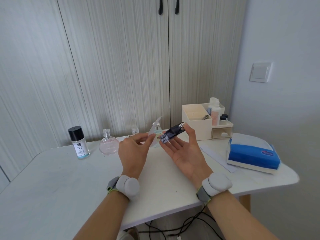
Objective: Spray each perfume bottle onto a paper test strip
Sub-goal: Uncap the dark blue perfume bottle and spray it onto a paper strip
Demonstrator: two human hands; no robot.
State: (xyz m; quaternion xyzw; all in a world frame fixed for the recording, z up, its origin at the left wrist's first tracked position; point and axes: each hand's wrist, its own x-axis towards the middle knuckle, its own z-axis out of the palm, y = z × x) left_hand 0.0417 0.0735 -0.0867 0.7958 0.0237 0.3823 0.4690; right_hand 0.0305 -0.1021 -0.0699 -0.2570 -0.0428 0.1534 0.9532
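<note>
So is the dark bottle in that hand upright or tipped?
Tipped: the dark bottle lies slanted across the right hand, silver sprayer end raised, base lower, toward the paper strip.

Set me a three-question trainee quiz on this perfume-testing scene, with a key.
1. True or false: the dark blue rectangular glass perfume bottle stands upright on the white table.
2. Which hand pinches the white paper test strip? A) left B) right
3. Fill in: the label on the black-capped clear bottle reads ___.
Key: 1 false, the right hand holds it tilted; 2 A, the left hand; 3 45.
</note>
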